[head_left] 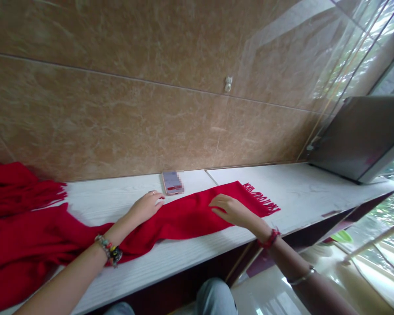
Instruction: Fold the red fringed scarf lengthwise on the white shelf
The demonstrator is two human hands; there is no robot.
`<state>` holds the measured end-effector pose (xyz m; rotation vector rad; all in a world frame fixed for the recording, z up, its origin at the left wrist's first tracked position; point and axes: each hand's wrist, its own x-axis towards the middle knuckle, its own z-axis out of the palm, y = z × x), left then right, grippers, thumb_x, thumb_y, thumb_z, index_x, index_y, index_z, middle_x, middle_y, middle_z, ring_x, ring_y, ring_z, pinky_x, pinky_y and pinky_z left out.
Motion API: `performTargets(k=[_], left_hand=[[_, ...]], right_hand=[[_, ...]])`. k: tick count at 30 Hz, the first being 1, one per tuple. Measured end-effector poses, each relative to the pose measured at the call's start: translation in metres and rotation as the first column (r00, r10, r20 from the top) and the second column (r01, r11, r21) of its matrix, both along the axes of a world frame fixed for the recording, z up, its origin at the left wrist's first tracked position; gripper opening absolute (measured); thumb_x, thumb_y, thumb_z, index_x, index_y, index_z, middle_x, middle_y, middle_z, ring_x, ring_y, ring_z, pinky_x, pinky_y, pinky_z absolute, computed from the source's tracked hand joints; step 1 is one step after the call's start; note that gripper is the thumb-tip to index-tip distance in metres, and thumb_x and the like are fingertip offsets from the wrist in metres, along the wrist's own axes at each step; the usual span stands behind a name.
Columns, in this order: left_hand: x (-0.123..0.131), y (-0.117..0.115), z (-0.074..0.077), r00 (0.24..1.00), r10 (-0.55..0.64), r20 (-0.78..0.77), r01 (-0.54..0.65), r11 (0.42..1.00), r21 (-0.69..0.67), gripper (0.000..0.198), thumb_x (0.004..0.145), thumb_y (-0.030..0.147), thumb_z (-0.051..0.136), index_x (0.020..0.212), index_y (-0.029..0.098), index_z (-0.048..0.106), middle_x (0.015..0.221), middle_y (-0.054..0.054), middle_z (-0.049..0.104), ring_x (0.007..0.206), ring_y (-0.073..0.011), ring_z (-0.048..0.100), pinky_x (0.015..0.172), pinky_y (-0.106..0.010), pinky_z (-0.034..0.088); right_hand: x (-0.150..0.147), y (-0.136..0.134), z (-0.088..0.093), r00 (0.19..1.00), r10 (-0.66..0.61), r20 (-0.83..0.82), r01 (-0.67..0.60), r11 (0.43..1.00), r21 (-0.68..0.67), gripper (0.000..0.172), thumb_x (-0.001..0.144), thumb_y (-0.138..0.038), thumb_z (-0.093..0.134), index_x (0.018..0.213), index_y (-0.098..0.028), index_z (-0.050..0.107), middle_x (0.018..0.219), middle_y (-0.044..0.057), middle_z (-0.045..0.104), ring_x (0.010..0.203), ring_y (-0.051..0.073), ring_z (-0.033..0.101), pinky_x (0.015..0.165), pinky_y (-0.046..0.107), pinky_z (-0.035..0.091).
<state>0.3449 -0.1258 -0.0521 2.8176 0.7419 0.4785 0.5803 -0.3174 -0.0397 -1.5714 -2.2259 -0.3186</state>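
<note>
Scarf lies just nearside of the phone, left hand left of that phone, right hand right, fingers loosely bent, seemingly gripping nothing; flattening probably goes best with light outward strokes, creases eased gently.

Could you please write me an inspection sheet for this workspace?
Surface: white wood-grain counter.
Job's things: red scarf, spread lengthwise, fringed at the right end, running left into bunched red fabric.
Clutter: phone, lying behind the scarf.
Hands: left hand at the scarf's far edge, right hand over it, fingers bent; contact unclear.
Cables: nothing seen clearly.
Surroundings: brown tiled wall, small white figure on it.
</note>
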Motion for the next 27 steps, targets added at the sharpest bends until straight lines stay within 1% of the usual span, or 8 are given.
performTargets(k=[3,7,10,12,15,19,25,27], left_hand=[[-0.005,0.020,-0.005,0.987,0.096,-0.129,-0.105,0.992,-0.069,0.023,0.077,0.023,0.042,0.083,0.012,0.062,0.087,-0.009,0.064,0.078,-0.0189,0.057,0.073,-0.028,0.042],[-0.024,0.026,-0.006,0.962,0.140,-0.234,-0.186,0.965,-0.185,0.016,0.069,0.026,0.050,0.075,0.015,0.060,0.070,-0.002,0.062,0.066,-0.0155,0.055,0.061,-0.023,0.039],[-0.040,0.027,-0.004,0.945,0.145,-0.293,-0.232,0.929,-0.290,0.016,0.062,0.026,0.054,0.074,0.017,0.058,0.060,0.003,0.057,0.058,-0.0130,0.052,0.053,-0.020,0.037],[-0.047,0.030,-0.001,0.940,0.138,-0.314,-0.238,0.921,-0.308,0.013,0.060,0.025,0.054,0.069,0.017,0.057,0.058,0.004,0.056,0.059,-0.0128,0.052,0.052,-0.019,0.037],[-0.050,0.036,0.006,0.937,0.165,-0.307,-0.251,0.930,-0.268,0.008,0.065,0.022,0.049,0.065,0.016,0.056,0.063,0.002,0.058,0.063,-0.0137,0.053,0.057,-0.021,0.037],[-0.048,0.035,0.012,0.940,0.225,-0.258,-0.274,0.946,-0.172,0.013,0.071,0.018,0.042,0.066,0.016,0.054,0.068,-0.002,0.059,0.068,-0.0153,0.053,0.063,-0.023,0.037],[-0.050,0.012,0.007,0.949,0.087,-0.304,-0.160,0.961,-0.224,0.006,0.068,0.020,0.052,0.071,0.017,0.056,0.062,0.002,0.058,0.060,-0.0129,0.052,0.056,-0.020,0.036],[-0.050,0.007,0.008,0.948,0.087,-0.305,-0.158,0.964,-0.215,0.007,0.068,0.020,0.054,0.073,0.017,0.057,0.063,0.001,0.058,0.059,-0.0131,0.052,0.055,-0.020,0.036]], right_hand=[[-0.022,0.048,-0.005,0.999,0.045,-0.030,-0.046,0.997,-0.057,0.022,0.085,-0.022,0.046,0.102,-0.015,0.059,0.099,0.010,0.062,0.096,0.020,0.055,0.085,0.034,0.045],[-0.042,0.088,-0.031,0.982,0.131,-0.136,-0.137,0.990,-0.035,0.046,0.082,-0.025,0.052,0.126,-0.016,0.040,0.121,0.013,0.050,0.114,0.021,0.043,0.095,0.037,0.039],[-0.045,0.091,-0.049,0.954,0.181,-0.241,-0.187,0.982,-0.003,0.058,0.081,-0.026,0.052,0.133,-0.018,0.028,0.131,0.014,0.038,0.123,0.022,0.033,0.100,0.040,0.033],[-0.044,0.088,-0.053,0.940,0.184,-0.288,-0.195,0.981,-0.008,0.060,0.081,-0.026,0.052,0.134,-0.017,0.025,0.133,0.015,0.035,0.125,0.022,0.030,0.102,0.040,0.030],[-0.042,0.084,-0.053,0.933,0.184,-0.309,-0.205,0.978,-0.036,0.061,0.080,-0.025,0.052,0.134,-0.017,0.025,0.134,0.015,0.033,0.125,0.023,0.028,0.103,0.041,0.029],[-0.043,0.084,-0.050,0.936,0.190,-0.296,-0.210,0.977,-0.036,0.060,0.079,-0.023,0.053,0.133,-0.017,0.027,0.133,0.015,0.034,0.126,0.025,0.027,0.102,0.044,0.029],[-0.042,0.086,-0.057,0.933,0.186,-0.308,-0.196,0.981,-0.002,0.059,0.079,-0.025,0.053,0.132,-0.017,0.029,0.132,0.015,0.036,0.124,0.025,0.031,0.100,0.045,0.032],[-0.042,0.087,-0.059,0.933,0.182,-0.310,-0.189,0.982,0.006,0.058,0.079,-0.025,0.053,0.131,-0.017,0.031,0.131,0.015,0.037,0.123,0.025,0.032,0.100,0.045,0.032]])
